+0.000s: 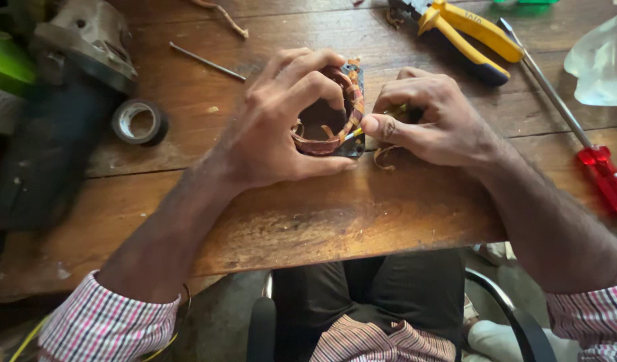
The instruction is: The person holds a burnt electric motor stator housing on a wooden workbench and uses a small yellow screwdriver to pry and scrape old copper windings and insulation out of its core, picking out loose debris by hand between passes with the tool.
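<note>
- Copper winding, wound as a reddish-brown ring on a dark core, is seen at the middle of the wooden table, between the two hands.
- The ring is held on edge, its opening facing roughly toward the camera; its long axis runs from the far side of the table toward the near edge, tilted slightly left at the bottom.
- The left hand is closed around the winding, fingers curled over its top and the thumb pressed along its lower rim.
- The right hand is closed in a pinch, thumb and forefinger gripping a thin yellow-tipped piece that touches the right side of the winding; what else lies inside the fist cannot be told.
- A clear plastic bag is seen at the far right edge, pale and crumpled; no label can be made out on it.
- Yellow-handled pliers lie at the far side, pointing diagonally, with a red-handled screwdriver just beside them, its shaft running toward the right edge.
- A roll of dark tape lies flat to the left, near a grey, blurred power tool.
- A thin metal rod lies apart, beyond the left hand.
</note>
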Demonstrator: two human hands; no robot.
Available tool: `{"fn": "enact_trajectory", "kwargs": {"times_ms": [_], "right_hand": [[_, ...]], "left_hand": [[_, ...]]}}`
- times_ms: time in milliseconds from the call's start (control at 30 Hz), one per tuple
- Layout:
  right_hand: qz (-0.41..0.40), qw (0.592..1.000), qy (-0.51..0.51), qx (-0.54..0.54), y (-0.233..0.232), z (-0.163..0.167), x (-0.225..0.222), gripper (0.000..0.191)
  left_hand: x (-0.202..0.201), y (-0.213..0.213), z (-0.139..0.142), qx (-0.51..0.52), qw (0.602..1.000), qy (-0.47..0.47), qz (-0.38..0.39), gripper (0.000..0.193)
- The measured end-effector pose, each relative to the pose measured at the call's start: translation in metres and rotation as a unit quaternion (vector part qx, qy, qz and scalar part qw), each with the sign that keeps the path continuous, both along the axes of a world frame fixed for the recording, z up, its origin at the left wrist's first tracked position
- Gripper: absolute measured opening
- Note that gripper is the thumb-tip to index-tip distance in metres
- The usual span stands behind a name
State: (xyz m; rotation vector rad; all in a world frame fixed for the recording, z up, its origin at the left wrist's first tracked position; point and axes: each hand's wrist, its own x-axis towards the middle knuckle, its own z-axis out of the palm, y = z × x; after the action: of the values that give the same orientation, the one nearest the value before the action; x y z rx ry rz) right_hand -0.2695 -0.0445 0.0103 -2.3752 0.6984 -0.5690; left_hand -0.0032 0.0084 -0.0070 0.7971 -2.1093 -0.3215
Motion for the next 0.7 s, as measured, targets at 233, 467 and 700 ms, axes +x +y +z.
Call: {"fn": "enact_trajectory", "kwargs": {"times_ms": [233, 467, 700], "right_hand": [[0.008, 0.999, -0.008, -0.030, -0.0004, -0.0043, -0.0006, 0.031], [-0.012, 0.998, -0.028, -0.056, -0.0001, -0.0092, -0.0003, 0.032], [-0.019, 0.990, -0.043, -0.131, 0.0030, -0.0043, -0.0011, 0.031]], "left_hand": [[0.0028, -0.0028, -0.0009, 0.013, 0.999, 0.021, -0.021, 0.062], [0.0078, -0.0038, 0.0037, 0.050, 0.997, 0.040, -0.050, 0.055], [0.0029, -0.0027, -0.0011, 0.037, 0.998, 0.039, -0.013, 0.053]]}}
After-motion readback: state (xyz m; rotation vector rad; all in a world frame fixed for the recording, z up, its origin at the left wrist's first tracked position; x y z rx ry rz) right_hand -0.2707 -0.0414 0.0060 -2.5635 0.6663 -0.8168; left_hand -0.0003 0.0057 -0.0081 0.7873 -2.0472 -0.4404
